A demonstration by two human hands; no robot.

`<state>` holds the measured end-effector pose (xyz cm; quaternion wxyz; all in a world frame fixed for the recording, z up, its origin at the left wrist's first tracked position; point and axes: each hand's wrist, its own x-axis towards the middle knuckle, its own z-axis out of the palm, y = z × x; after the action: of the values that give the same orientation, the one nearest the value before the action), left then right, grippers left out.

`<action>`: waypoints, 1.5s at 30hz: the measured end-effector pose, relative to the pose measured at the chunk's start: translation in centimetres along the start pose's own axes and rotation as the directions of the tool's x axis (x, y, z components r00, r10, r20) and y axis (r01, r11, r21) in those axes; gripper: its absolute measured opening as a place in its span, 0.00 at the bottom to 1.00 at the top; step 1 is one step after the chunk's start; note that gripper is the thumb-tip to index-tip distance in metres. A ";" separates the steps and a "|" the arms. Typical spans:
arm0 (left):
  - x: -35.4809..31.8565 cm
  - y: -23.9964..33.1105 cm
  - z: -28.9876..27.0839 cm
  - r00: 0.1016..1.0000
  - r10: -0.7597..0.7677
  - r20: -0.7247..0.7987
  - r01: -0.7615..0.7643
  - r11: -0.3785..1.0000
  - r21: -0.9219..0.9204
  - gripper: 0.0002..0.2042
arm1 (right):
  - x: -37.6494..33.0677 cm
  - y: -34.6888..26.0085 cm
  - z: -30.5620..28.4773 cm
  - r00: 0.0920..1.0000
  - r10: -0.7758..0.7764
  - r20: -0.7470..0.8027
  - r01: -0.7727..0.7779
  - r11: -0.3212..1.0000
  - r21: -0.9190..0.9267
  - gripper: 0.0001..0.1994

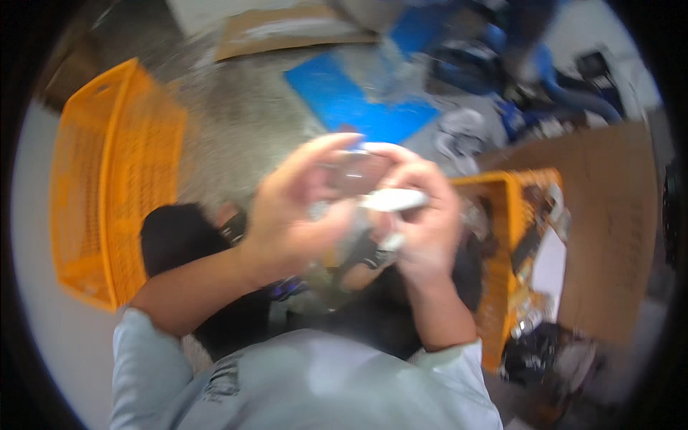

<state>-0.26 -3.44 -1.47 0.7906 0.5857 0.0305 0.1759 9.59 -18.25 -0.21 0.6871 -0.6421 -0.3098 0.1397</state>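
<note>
Both hands are raised together in front of my body, blurred by motion. My left hand (290, 211) curls its fingers and thumb around the side of a clear, rounded, see-through object (357, 173), which looks like a plastic bottle or container. A small blue patch shows at its far end. Against its right side, my right hand (430, 222) is closed on a white, elongated object (395, 200) whose kind is too smeared to name. The fingers of that hand also touch the clear object. Something translucent hangs below the hands, its outline unclear.
A yellow-orange plastic crate (115, 186) stands at the left. Another yellow crate (512, 244) is at the right, with mixed scraps beside it and a large cardboard sheet (609, 229) behind. Blue sheeting (344, 100) and flattened cardboard (287, 32) lie on the floor ahead.
</note>
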 end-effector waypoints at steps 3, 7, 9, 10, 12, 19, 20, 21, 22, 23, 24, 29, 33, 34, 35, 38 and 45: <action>0.1 -0.6 -0.3 1.000 0.007 -0.015 -0.007 0.999 0.050 0.30 | 0.3 0.5 -0.3 0.997 -0.063 0.045 0.068 0.989 -0.131 0.13; 0.3 -1.5 -1.1 0.999 0.017 -0.051 -0.011 0.995 0.102 0.30 | 0.3 0.3 0.3 1.000 -0.005 -0.018 0.003 0.997 -0.071 0.13; 0.1 -1.7 -1.6 0.997 0.036 -0.061 -0.026 0.987 0.158 0.30 | 0.1 -0.1 0.4 1.000 0.007 -0.025 -0.008 1.000 -0.010 0.11; 0.1 -1.7 -1.7 0.997 0.044 -0.067 -0.032 0.984 0.178 0.31 | 0.2 -0.3 0.4 0.999 0.041 -0.023 -0.042 0.999 -0.006 0.11; 0.2 -1.8 -1.9 0.997 0.025 -0.067 -0.013 0.982 0.188 0.31 | 0.3 -0.4 0.2 0.999 0.025 -0.022 -0.025 1.000 -0.003 0.10; 0.4 -2.2 -2.0 0.997 0.024 -0.067 -0.007 0.970 0.243 0.28 | 0.4 -0.5 -0.4 0.997 0.071 -0.019 -0.072 0.996 -0.053 0.13; 0.4 -2.3 -2.2 0.998 0.037 -0.056 -0.023 0.971 0.236 0.28 | 0.3 -0.7 -0.4 0.998 0.052 -0.032 -0.054 0.997 -0.060 0.13; 0.3 -2.3 -2.3 0.997 0.051 -0.050 -0.038 0.972 0.231 0.28 | 0.1 -0.8 -0.4 0.997 0.075 -0.023 -0.076 0.995 -0.060 0.12; 0.2 -2.4 -2.5 0.997 0.039 -0.059 -0.024 0.974 0.227 0.28 | 0.0 -0.9 -0.5 0.995 0.099 -0.014 -0.099 0.993 -0.060 0.12; 0.1 -2.5 -2.6 0.997 0.026 -0.071 -0.010 0.975 0.224 0.28 | -0.1 -0.9 -0.6 0.992 0.123 -0.004 -0.123 0.991 -0.060 0.12; 0.1 -2.6 -2.8 0.997 0.011 -0.082 0.005 0.980 0.198 0.28 | -0.1 -0.9 -0.5 0.993 0.118 -0.010 -0.118 0.991 -0.064 0.12; -0.1 -2.6 -2.8 0.996 0.028 -0.087 -0.007 0.972 0.233 0.28 | 0.2 -0.5 0.1 0.997 0.049 -0.063 -0.052 0.998 -0.044 0.14; 0.1 -2.4 -2.5 0.995 0.021 -0.093 0.001 0.974 0.225 0.27 | 0.1 -0.3 0.1 0.998 0.039 -0.057 -0.043 0.997 -0.061 0.14; 0.2 -2.4 -2.5 0.996 0.025 -0.082 -0.004 0.970 0.243 0.27 | 0.1 -0.3 -0.1 0.997 0.063 -0.042 -0.066 0.995 -0.075 0.13; 0.2 -2.3 -2.4 0.997 0.026 -0.078 -0.007 0.971 0.238 0.26 | 0.0 -0.3 -0.2 0.998 0.052 -0.032 -0.054 0.996 -0.075 0.12; 0.0 -2.2 -2.6 0.996 0.038 -0.080 -0.019 0.975 0.221 0.26 | 0.3 -0.4 -0.2 0.998 0.060 -0.011 -0.060 0.996 -0.062 0.12; 0.2 -2.1 -2.1 0.996 0.073 -0.044 -0.063 0.979 0.193 0.25 | 0.1 -0.6 -0.3 0.998 0.067 0.004 -0.068 0.998 0.012 0.12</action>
<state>-0.13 -1.97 -4.09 0.7230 0.6552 0.0474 0.2140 9.75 -18.49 0.37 0.6853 -0.6479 -0.2883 0.1658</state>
